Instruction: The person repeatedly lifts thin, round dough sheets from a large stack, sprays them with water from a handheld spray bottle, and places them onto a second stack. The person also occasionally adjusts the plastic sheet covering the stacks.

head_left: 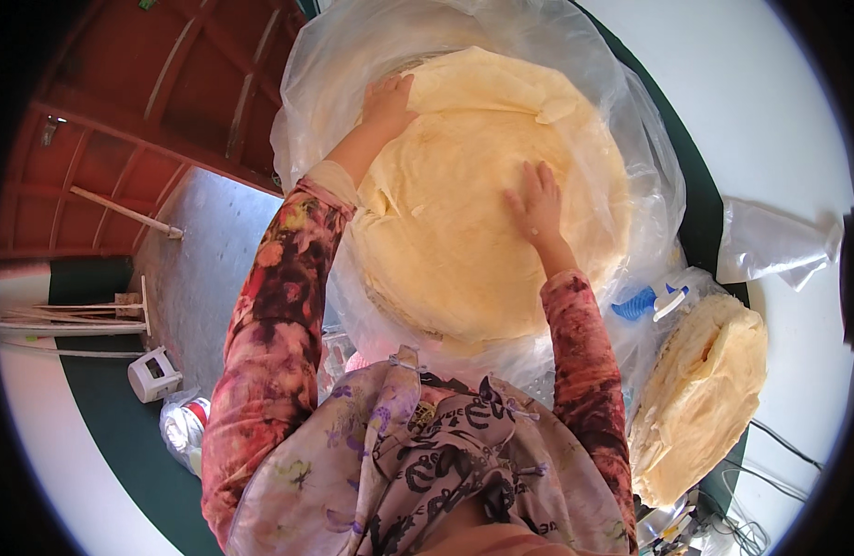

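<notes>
A broad round stack of thin, pale yellow flatbread sheets (455, 250) lies inside a clear plastic bag (329, 56). Its top sheet is creased and folded along the far side. Over at the stack's far left edge, my left hand (388, 104) rests with its fingers bent toward the rim; their tips are hard to make out. My right hand (538, 202) lies flat on the top sheet, right of the middle, fingers stretched out and holding nothing.
A second stack of sheets (700, 398) leans in plastic at the right. Beside it is a blue-and-white spray bottle head (651, 303). A clear plastic bag (774, 243) hangs on the white wall. A white stool (154, 374) and wooden sticks (75, 324) are at the left, below a red door (112, 176).
</notes>
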`<action>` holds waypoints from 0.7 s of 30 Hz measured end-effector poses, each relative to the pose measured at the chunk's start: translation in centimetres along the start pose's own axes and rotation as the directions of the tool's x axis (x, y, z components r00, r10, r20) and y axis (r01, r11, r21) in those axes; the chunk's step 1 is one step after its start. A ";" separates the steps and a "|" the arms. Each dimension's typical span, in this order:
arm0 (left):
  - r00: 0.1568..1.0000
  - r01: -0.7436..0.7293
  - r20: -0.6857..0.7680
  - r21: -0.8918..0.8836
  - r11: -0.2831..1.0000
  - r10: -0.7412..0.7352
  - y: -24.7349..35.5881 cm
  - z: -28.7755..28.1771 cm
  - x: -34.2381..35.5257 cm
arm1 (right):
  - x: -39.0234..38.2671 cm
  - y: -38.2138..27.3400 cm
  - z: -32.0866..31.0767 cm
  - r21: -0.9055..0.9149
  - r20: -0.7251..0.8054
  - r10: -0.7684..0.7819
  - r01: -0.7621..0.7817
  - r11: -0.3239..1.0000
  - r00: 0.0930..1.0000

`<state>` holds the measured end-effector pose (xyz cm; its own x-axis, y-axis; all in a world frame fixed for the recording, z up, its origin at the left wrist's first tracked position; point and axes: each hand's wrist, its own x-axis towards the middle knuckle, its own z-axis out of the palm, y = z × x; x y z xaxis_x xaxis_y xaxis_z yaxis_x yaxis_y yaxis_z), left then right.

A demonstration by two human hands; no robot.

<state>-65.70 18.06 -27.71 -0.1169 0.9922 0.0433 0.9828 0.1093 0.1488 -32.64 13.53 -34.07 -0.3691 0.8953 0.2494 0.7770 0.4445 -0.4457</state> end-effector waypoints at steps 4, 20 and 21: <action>0.999 0.013 0.031 0.043 0.999 -0.015 -0.2 0.1 -0.3 | -0.6 5.9 -3.8 -0.161 -0.126 0.160 -0.179 0.971 0.979; 0.884 -0.124 0.297 -0.595 0.794 0.361 2.0 -10.2 3.7 | 10.1 12.2 -18.4 0.510 0.233 0.252 -0.339 0.791 0.939; 0.894 -0.049 0.253 -0.764 0.643 0.368 1.6 -11.7 4.3 | 10.8 12.9 -18.0 0.482 0.047 0.266 -0.255 0.838 0.963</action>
<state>-66.27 21.82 -15.71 0.2938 0.9429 -0.1568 0.5289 -0.0237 0.8483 -17.37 28.41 -21.64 -0.1728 0.9816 0.0814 0.4998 0.1585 -0.8515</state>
